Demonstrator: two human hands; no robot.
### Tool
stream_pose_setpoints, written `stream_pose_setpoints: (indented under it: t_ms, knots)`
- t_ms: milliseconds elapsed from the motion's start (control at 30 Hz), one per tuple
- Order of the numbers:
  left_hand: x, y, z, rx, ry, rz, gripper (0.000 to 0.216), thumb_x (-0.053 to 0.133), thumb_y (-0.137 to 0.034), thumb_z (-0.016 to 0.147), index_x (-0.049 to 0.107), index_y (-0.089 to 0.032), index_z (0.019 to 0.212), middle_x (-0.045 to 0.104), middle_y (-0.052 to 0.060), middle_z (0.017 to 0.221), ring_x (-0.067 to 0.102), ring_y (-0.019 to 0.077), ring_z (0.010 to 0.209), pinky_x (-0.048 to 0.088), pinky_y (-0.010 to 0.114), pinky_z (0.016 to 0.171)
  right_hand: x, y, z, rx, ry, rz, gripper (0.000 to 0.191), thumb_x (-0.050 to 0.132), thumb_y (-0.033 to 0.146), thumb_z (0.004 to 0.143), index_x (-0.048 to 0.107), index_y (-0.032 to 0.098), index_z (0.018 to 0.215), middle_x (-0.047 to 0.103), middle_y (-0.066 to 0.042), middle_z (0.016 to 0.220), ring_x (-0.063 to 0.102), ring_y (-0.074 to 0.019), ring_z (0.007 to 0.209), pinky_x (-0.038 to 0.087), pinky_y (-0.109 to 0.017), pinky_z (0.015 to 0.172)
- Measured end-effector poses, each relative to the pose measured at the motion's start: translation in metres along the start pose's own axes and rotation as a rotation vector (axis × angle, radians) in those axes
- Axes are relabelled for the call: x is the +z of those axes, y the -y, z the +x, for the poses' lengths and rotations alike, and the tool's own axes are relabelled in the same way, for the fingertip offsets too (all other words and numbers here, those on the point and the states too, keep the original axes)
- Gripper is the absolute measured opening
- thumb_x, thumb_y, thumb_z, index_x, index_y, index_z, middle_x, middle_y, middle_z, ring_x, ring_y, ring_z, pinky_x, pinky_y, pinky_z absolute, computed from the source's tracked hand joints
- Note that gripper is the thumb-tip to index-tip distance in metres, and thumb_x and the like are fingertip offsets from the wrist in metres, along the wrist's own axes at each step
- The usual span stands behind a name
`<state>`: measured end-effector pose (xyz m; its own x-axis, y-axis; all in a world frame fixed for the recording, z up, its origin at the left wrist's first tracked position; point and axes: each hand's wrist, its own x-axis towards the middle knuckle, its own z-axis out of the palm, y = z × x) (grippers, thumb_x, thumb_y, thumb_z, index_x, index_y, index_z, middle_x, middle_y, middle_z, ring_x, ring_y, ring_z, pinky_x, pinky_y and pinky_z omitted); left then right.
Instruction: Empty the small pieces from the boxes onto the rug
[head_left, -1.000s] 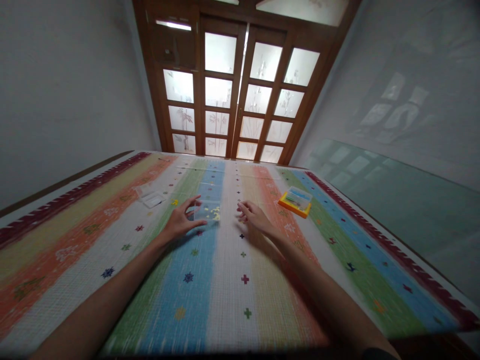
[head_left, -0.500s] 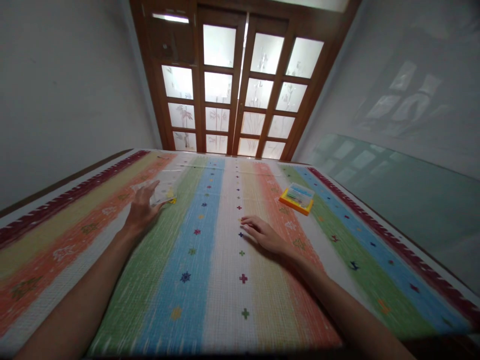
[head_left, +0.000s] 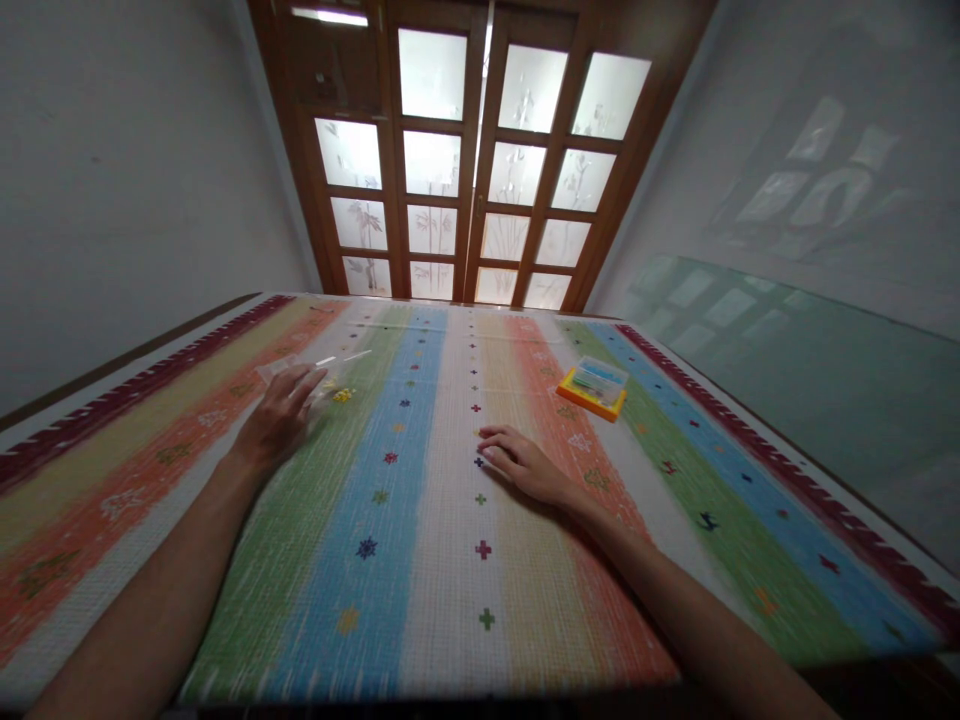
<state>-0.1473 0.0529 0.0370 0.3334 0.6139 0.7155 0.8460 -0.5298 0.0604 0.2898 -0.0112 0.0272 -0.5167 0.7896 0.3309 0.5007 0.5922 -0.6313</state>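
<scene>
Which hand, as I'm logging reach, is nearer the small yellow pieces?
Left. The left hand is just left of the yellow pieces; the right hand is farther off, to their right and closer to the person.

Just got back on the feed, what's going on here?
A person's left hand appears to hold a blurred clear plastic box beside small yellow pieces on the striped cloth. The right hand is near the middle, fingers bent, nothing visible in it. A yellow case lies to the right.
</scene>
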Motion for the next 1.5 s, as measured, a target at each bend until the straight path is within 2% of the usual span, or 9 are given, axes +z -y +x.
stream_pose_setpoints:
  t_ms: [433, 700, 900, 1067, 1167, 1200, 1267, 1333, 1500]
  knots:
    - [-0.002, -0.003, 0.001, 0.005, 0.026, -0.084, 0.036, 0.04, -0.022, 0.097, 0.057, -0.026, 0.128, 0.063, 0.009, 0.127, 0.052, 0.0292, 0.131, 0.04, 0.057, 0.115, 0.001, -0.001, 0.0, 0.022, 0.011, 0.05, 0.024, 0.051, 0.027, 0.102, 0.072, 0.016, 0.1, 0.063, -0.015, 0.129, 0.061, -0.0209, 0.122, 0.047, -0.042, 0.105]
    - [-0.002, -0.003, -0.002, 0.022, -0.055, -0.009, 0.034, 0.046, -0.023, 0.098, 0.054, -0.025, 0.13, 0.06, 0.012, 0.129, 0.053, 0.0309, 0.13, 0.043, 0.056, 0.113, 0.001, -0.001, 0.0, 0.031, 0.011, 0.041, 0.024, 0.051, 0.028, 0.102, 0.072, 0.016, 0.099, 0.063, -0.015, 0.13, 0.061, -0.0215, 0.121, 0.047, -0.043, 0.105]
    - [-0.005, 0.006, -0.006, -0.273, -0.27, 0.042, 0.051, 0.069, -0.041, 0.09, 0.05, -0.018, 0.131, 0.059, 0.01, 0.129, 0.056, 0.0336, 0.119, 0.046, 0.059, 0.106, 0.002, 0.0, -0.001, 0.038, 0.014, 0.065, 0.024, 0.051, 0.028, 0.102, 0.072, 0.016, 0.098, 0.062, -0.016, 0.131, 0.061, -0.0212, 0.121, 0.045, -0.042, 0.106]
    - [-0.022, 0.009, -0.003, -0.72, -0.435, 0.095, 0.08, 0.084, -0.043, 0.075, 0.045, -0.005, 0.134, 0.058, 0.016, 0.127, 0.056, 0.0308, 0.113, 0.047, 0.05, 0.102, 0.002, -0.002, -0.001, 0.057, 0.023, 0.082, 0.027, 0.051, 0.032, 0.101, 0.072, 0.016, 0.098, 0.061, -0.016, 0.132, 0.06, -0.0223, 0.122, 0.045, -0.042, 0.106]
    - [-0.034, 0.01, -0.005, -0.966, -0.486, 0.181, 0.079, 0.081, -0.044, 0.078, 0.044, -0.003, 0.134, 0.053, 0.019, 0.134, 0.048, 0.0339, 0.125, 0.037, 0.053, 0.109, 0.002, -0.002, -0.001, 0.061, 0.025, 0.097, 0.028, 0.05, 0.034, 0.102, 0.072, 0.017, 0.097, 0.061, -0.016, 0.132, 0.06, -0.0225, 0.122, 0.045, -0.042, 0.106]
    - [-0.038, 0.011, -0.008, -1.035, -0.462, 0.211, 0.075, 0.078, -0.045, 0.08, 0.045, -0.003, 0.133, 0.052, 0.019, 0.136, 0.044, 0.0349, 0.129, 0.034, 0.054, 0.112, 0.002, -0.002, -0.001, 0.06, 0.025, 0.1, 0.028, 0.05, 0.035, 0.102, 0.072, 0.017, 0.097, 0.061, -0.016, 0.132, 0.06, -0.0226, 0.122, 0.045, -0.042, 0.106]
    - [-0.045, 0.012, -0.013, -1.155, -0.323, 0.25, 0.071, 0.071, -0.047, 0.085, 0.045, -0.003, 0.134, 0.052, 0.02, 0.139, 0.04, 0.0361, 0.134, 0.03, 0.055, 0.114, 0.002, -0.002, -0.001, 0.058, 0.03, 0.099, 0.029, 0.05, 0.035, 0.101, 0.072, 0.017, 0.097, 0.061, -0.016, 0.132, 0.059, -0.0229, 0.123, 0.044, -0.043, 0.107]
    - [-0.051, 0.011, -0.018, -1.23, -0.146, 0.253, 0.074, 0.067, -0.05, 0.087, 0.043, -0.002, 0.138, 0.052, 0.022, 0.14, 0.039, 0.0378, 0.135, 0.035, 0.054, 0.111, 0.001, -0.002, -0.001, 0.058, 0.032, 0.095, 0.029, 0.05, 0.036, 0.101, 0.072, 0.017, 0.097, 0.06, -0.016, 0.133, 0.059, -0.0231, 0.123, 0.044, -0.043, 0.107]
    - [-0.064, 0.008, -0.03, -1.228, 0.133, 0.214, 0.081, 0.07, -0.054, 0.077, 0.05, 0.002, 0.132, 0.061, 0.025, 0.128, 0.049, 0.0449, 0.127, 0.042, 0.054, 0.103, 0.001, -0.001, -0.001, 0.058, 0.029, 0.105, 0.028, 0.05, 0.035, 0.101, 0.071, 0.017, 0.097, 0.06, -0.016, 0.134, 0.059, -0.0233, 0.124, 0.044, -0.043, 0.108]
